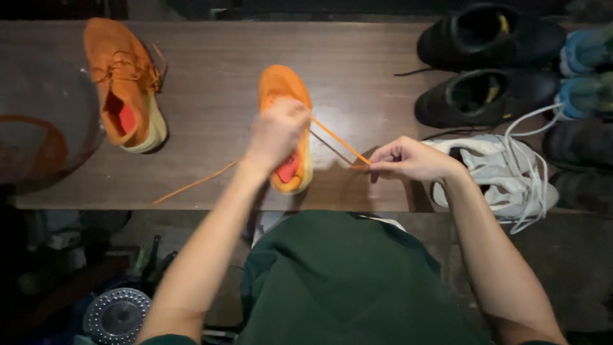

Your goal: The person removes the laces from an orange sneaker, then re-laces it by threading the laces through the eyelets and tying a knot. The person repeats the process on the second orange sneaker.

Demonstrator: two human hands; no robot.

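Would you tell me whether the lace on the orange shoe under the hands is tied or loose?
Loose: the right hand pulls one lace end taut from the shoe; the other trails left.

Place: a home, in a spot where shoes are kept.
Bench: a long brown wooden bench (211, 185) with shoes sitting all over it.
Orange pair: two soft orange cloth shoes, one at the far left (124, 83) and one in the middle (281, 86).
Other shoes: two shiny black shoes (488, 64), one white lace-up shoe (504, 176) and more pairs squeezed at the right edge.
Floor: dark and full of house things, like a round silver metal lid (117, 315).
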